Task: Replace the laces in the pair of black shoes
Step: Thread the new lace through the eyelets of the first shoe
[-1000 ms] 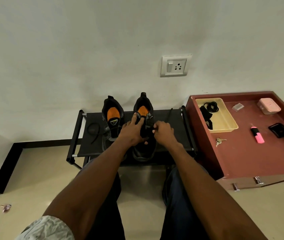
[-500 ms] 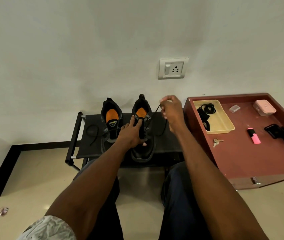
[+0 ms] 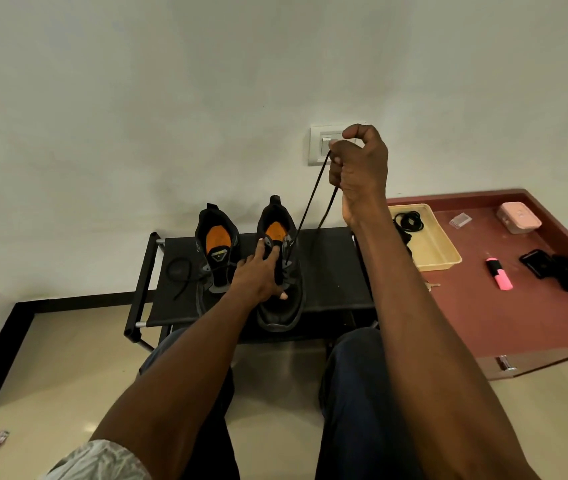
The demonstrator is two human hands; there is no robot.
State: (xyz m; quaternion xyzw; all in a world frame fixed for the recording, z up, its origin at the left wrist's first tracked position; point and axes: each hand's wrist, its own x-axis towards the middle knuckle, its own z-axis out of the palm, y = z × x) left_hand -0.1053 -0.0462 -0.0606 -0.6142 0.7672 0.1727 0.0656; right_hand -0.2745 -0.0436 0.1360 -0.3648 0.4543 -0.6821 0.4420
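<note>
Two black shoes with orange insoles stand side by side on a low black rack (image 3: pixel 331 271). My left hand (image 3: pixel 258 275) grips the tongue of the right shoe (image 3: pixel 281 306) and holds it down. My right hand (image 3: pixel 358 168) is raised high in front of the wall socket and pinches a black lace (image 3: pixel 310 199). That lace runs taut down to the right shoe's eyelets, and its free end hangs below my fist. The left shoe (image 3: pixel 216 247) has a loose black lace (image 3: pixel 180 271) lying beside it on the rack.
A red-brown low table (image 3: pixel 483 317) stands to the right, carrying a cream tray (image 3: pixel 438 251) with coiled black laces (image 3: pixel 409 221), a pink highlighter (image 3: pixel 499 277), a pink box (image 3: pixel 518 216), keys and a dark phone. A white wall socket (image 3: pixel 320 147) is partly behind my right hand. My knees are below the rack.
My right hand has risen from the shoe up to socket height, drawing the lace out long and taut. My left hand has stayed on the right shoe's tongue.
</note>
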